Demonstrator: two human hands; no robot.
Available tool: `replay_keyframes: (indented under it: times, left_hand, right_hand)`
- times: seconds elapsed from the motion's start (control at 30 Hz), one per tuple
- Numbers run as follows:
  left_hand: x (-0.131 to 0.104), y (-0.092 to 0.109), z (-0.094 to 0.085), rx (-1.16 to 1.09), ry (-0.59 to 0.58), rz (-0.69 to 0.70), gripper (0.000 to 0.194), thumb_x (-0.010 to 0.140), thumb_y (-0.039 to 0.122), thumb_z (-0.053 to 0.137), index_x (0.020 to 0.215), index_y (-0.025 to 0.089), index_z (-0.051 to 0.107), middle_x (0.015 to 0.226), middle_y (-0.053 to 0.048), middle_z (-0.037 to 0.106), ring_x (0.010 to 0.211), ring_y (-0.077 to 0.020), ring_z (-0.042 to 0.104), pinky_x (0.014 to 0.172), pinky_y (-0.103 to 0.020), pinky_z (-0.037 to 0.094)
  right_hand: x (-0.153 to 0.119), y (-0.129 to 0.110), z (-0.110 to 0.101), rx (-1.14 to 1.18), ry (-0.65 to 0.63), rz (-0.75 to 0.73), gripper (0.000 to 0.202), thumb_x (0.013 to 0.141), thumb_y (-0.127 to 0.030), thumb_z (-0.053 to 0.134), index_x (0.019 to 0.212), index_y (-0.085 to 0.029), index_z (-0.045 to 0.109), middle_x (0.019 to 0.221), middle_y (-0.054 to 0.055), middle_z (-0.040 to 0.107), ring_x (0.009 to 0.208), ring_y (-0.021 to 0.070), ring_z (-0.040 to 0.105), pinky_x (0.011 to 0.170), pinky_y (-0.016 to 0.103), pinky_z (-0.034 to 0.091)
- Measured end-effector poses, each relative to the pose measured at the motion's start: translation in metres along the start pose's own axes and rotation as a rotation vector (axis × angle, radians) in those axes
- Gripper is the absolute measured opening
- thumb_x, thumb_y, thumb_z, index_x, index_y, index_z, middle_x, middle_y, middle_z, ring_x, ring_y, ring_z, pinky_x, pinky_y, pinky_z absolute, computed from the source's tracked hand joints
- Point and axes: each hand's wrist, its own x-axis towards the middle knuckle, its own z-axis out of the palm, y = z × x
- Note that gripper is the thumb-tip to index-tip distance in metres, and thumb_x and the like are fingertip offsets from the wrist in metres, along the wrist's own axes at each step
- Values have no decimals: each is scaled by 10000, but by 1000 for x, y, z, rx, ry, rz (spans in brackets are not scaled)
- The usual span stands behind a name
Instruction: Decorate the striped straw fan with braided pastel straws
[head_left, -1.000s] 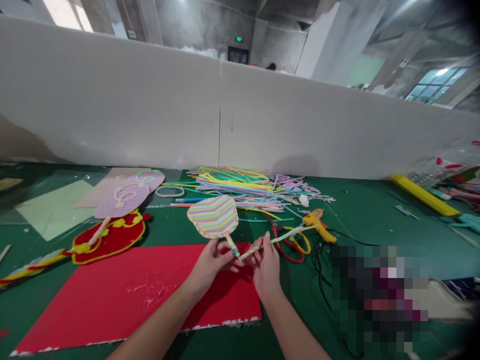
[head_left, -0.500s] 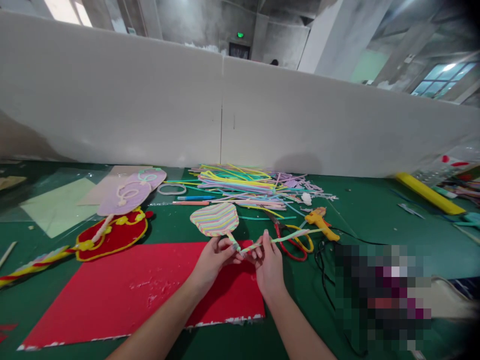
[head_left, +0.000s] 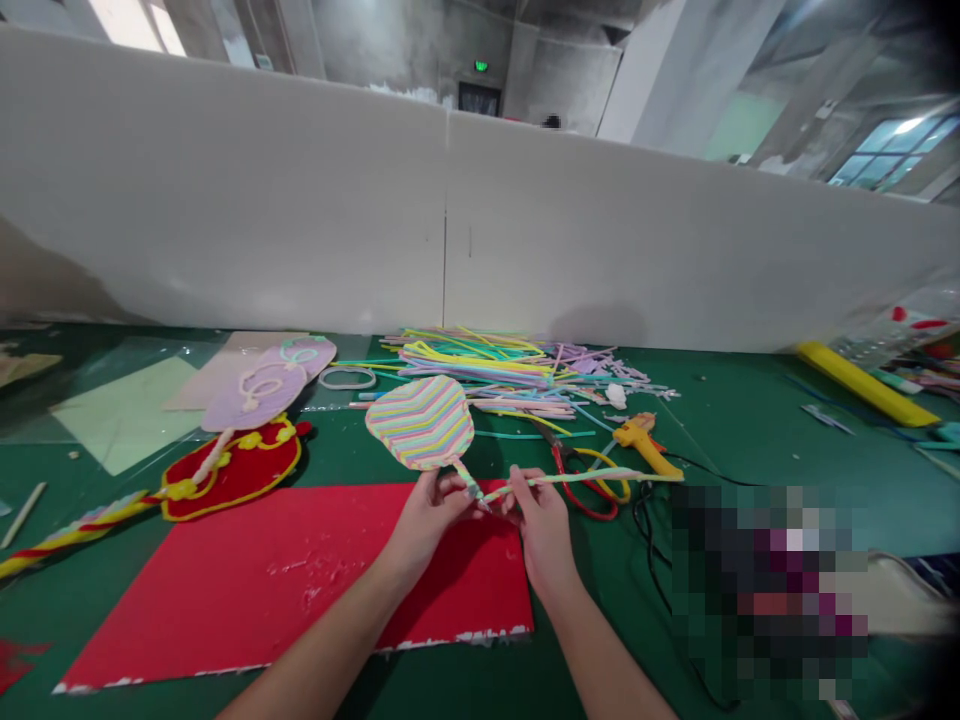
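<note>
A small striped fan point(head_left: 421, 422) in pink, yellow, mint and lilac rows, apparently made of pipe cleaners, stands up in front of me. Its short wrapped handle is pinched in my left hand point(head_left: 441, 503), fingers closed. From the handle's lower end, light pipe cleaners point(head_left: 592, 476) run out to the right, pale green and pink. My right hand point(head_left: 541, 515) has them between thumb and fingers, close to the handle. Both hands are above the right part of a red sheet point(head_left: 300, 570). Fingertips partly hide where strands and handle meet.
Behind the fan lies a heap of pipe cleaners point(head_left: 480, 360). Red-and-yellow scissors point(head_left: 592, 485) and a yellow glue gun point(head_left: 646, 446) with a black cord are right of my hands. A red fan point(head_left: 232, 470) and a lilac fan point(head_left: 255, 388) lie left. A white partition point(head_left: 300, 200) rises behind.
The striped fan has turned to face me more fully. The pipe cleaners' free ends have swung right and a little lower. Both hands keep their grip.
</note>
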Motion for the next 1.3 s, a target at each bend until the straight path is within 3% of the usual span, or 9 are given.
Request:
replay_keyframes:
  times: [0.13, 0.33, 0.4, 0.57, 0.83, 1.03, 1.17, 1.23, 1.3]
  left_hand:
    - [2, -1, -2, 16, 45, 25, 463, 613, 244, 710, 991, 186, 449, 729, 45, 559, 609, -108, 598, 632, -263, 507]
    - [2, 0, -2, 48, -16, 9, 385, 624, 259, 700, 948, 156, 519, 705, 30, 572, 598, -101, 584, 633, -242, 483]
    - [2, 1, -2, 64, 13, 7, 412, 607, 277, 710, 958, 151, 537, 700, 24, 581, 605, -105, 582, 636, -241, 478]
    - [3, 3, -3, 171, 126, 10, 307, 549, 291, 732, 752, 130, 567, 672, 4, 607, 619, -124, 577, 625, -238, 464]
    - [-1, 10, 7, 367, 169, 2, 189, 530, 213, 713, 653, 144, 588, 618, -12, 625, 618, -166, 604, 600, -255, 471]
    - [-14, 1, 7, 266, 242, -71, 268, 499, 267, 756, 649, 136, 576, 632, -19, 637, 637, -169, 616, 633, -279, 501]
    - [-33, 0, 4, 146, 150, -224, 378, 525, 305, 755, 824, 140, 593, 780, -58, 668, 734, -185, 636, 692, -308, 508]
    - [-43, 6, 2, 253, 48, -305, 353, 596, 315, 711, 886, 147, 603, 782, -73, 673, 698, -191, 639, 655, -315, 508]
    - [-49, 16, 0, 511, -7, -238, 230, 680, 319, 636, 846, 160, 632, 705, -68, 665, 642, -191, 624, 605, -304, 494]
  right_hand:
    - [1, 5, -1, -67, -17, 77, 288, 618, -377, 711, 715, -165, 542, 543, -38, 571, 483, 100, 532, 492, 230, 470]
    - [-1, 6, 0, -40, -29, 100, 291, 619, -385, 705, 707, -162, 542, 541, -35, 582, 498, 121, 580, 471, 242, 502]
    - [-1, 5, 0, -39, -37, 109, 296, 604, -377, 717, 713, -160, 547, 551, -32, 592, 504, 118, 584, 466, 233, 504]
    - [0, 4, -2, -62, -58, 112, 300, 565, -347, 744, 709, -154, 564, 588, -19, 608, 559, 125, 601, 464, 217, 513]
    - [0, 3, -5, -177, -78, 132, 306, 604, -385, 710, 741, -146, 577, 607, 6, 628, 528, 139, 614, 399, 204, 488]
    - [1, -2, -8, -225, -159, 252, 341, 542, -394, 743, 669, -129, 568, 539, 7, 628, 446, 112, 590, 414, 187, 468]
    - [1, -6, -11, -248, -199, 298, 354, 537, -397, 744, 688, -120, 584, 544, 10, 632, 479, 109, 599, 459, 189, 483]
    - [1, -8, -10, -250, -192, 296, 351, 525, -388, 751, 672, -117, 584, 534, 9, 627, 489, 113, 599, 452, 186, 478]
    - [1, -8, -9, -251, -183, 289, 340, 519, -374, 757, 655, -116, 580, 524, 10, 624, 484, 115, 596, 436, 183, 470]
